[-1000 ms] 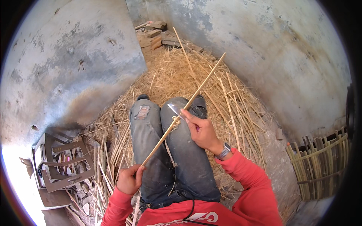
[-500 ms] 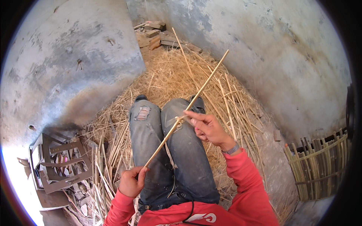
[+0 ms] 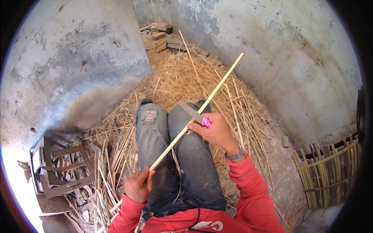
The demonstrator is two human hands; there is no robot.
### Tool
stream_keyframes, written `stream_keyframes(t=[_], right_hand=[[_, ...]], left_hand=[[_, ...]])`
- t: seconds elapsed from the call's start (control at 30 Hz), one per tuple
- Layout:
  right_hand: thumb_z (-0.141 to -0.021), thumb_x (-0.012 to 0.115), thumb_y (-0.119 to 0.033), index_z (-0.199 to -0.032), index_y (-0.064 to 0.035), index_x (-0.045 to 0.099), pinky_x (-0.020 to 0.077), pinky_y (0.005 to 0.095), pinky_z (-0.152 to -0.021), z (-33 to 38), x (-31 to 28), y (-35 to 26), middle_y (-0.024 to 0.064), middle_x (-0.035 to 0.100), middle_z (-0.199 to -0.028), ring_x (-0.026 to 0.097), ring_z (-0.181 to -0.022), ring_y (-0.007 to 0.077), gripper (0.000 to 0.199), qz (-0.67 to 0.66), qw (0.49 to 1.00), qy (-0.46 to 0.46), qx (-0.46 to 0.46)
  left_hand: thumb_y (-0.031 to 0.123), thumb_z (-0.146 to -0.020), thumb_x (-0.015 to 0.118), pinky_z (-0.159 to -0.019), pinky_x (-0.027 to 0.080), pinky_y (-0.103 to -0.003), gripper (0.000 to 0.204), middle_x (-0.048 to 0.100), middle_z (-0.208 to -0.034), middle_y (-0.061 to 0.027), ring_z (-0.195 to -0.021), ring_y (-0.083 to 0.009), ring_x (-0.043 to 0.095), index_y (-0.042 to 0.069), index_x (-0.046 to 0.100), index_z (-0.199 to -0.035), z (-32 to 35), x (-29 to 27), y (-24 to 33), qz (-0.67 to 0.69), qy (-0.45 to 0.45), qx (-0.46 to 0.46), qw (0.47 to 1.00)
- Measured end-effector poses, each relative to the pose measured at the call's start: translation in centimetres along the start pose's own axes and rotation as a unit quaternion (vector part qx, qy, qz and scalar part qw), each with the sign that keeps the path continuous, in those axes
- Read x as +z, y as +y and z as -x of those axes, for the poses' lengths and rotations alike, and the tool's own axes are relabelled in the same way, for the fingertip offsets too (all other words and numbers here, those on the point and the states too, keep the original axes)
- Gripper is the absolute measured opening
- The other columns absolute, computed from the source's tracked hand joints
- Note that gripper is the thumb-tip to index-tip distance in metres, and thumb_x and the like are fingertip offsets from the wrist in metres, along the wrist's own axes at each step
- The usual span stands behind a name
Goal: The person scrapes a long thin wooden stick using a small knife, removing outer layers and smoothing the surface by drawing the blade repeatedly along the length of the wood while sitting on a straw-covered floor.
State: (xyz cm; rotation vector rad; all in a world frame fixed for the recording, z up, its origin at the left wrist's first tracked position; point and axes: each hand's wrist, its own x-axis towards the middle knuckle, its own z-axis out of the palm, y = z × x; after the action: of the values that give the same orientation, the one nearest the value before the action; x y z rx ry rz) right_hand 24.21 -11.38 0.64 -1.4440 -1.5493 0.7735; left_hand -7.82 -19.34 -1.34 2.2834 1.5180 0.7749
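A long pale bamboo stick [image 3: 220, 84] slants across my thighs, its far end up to the right. My left hand [image 3: 138, 185] is closed round it near the lower end, and a short length shows below the fist. In my right hand [image 3: 217, 132] is a knife [image 3: 190, 111] with a pink handle and a broad grey blade. The blade lies across the stick, pointing up and left. My right thumb presses against the stick just below the blade. A thin curled shaving lies by that hand over my right knee.
Straw-like shavings [image 3: 171, 77] and loose bamboo strips [image 3: 237, 105] cover the floor. At the left stands a broken brown frame [image 3: 70, 169]. A slatted bamboo basket [image 3: 328, 173] is at the right. Bricks [image 3: 161, 44] lie in the far corner between plaster walls [image 3: 272, 50].
My right hand has turned, bringing the knife blade and pink handle into clear view across the stick. The stick's far end has shifted slightly right. My left hand has moved a little toward the right.
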Motion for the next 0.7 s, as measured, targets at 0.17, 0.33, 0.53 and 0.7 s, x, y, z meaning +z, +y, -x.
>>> stream_keyframes(t=[0.17,0.33,0.53,0.7], right_hand=[[-0.092,0.075,-0.014,-0.097,0.001,0.075,0.045,0.0382,-0.055,0.3,0.2,-0.6,0.0163,0.063,-0.064,0.056,-0.053,0.0222,0.016,0.031,0.998,0.025,-0.058],[-0.09,0.072,-0.011,-0.086,-0.0005,0.068,0.0447,0.0407,-0.054,1.2,0.7,-0.8,0.0185,0.058,-0.062,0.057,-0.053,0.0257,0.012,0.028,0.997,-0.01,-0.069],[-0.087,0.079,-0.017,-0.077,-0.0035,0.063,0.0437,0.0367,-0.051,5.5,2.3,-1.4,0.0114,0.06,-0.061,0.055,-0.053,0.0149,0.023,-0.062,0.997,0.023,-0.037],[-0.088,0.08,-0.015,-0.103,0.0027,0.073,0.0438,0.028,-0.051,2.4,-4.7,3.9,-0.0006,0.062,-0.066,0.053,-0.054,0.0092,0.024,0.173,0.91,0.374,0.04]], left_hand=[[0.008,-0.092,0.075,-0.053,0.043,-0.041,0.015,0.059,-0.065,-0.0152,-0.054,-0.0314,0.058,0.001,0.075,-0.106,-0.2,0.7,0.1,0.011,0.007,-0.005,1.0],[0.009,-0.093,0.075,-0.051,0.041,-0.041,0.015,0.057,-0.06,-0.0165,-0.05,-0.0316,0.057,0.0,0.075,-0.105,0.1,1.5,-0.2,0.043,0.013,0.009,0.999],[0.011,-0.096,0.071,-0.051,0.043,-0.044,0.012,0.057,-0.063,-0.0184,-0.054,-0.0371,0.059,0.002,0.068,-0.089,-1.9,1.4,1.0,0.082,-0.021,-0.051,0.995],[0.013,-0.095,0.073,-0.051,0.043,-0.043,0.01,0.057,-0.063,-0.016,-0.053,-0.0351,0.058,0.004,0.071,-0.093,-1.2,1.2,0.8,0.075,0.001,-0.025,0.997]])
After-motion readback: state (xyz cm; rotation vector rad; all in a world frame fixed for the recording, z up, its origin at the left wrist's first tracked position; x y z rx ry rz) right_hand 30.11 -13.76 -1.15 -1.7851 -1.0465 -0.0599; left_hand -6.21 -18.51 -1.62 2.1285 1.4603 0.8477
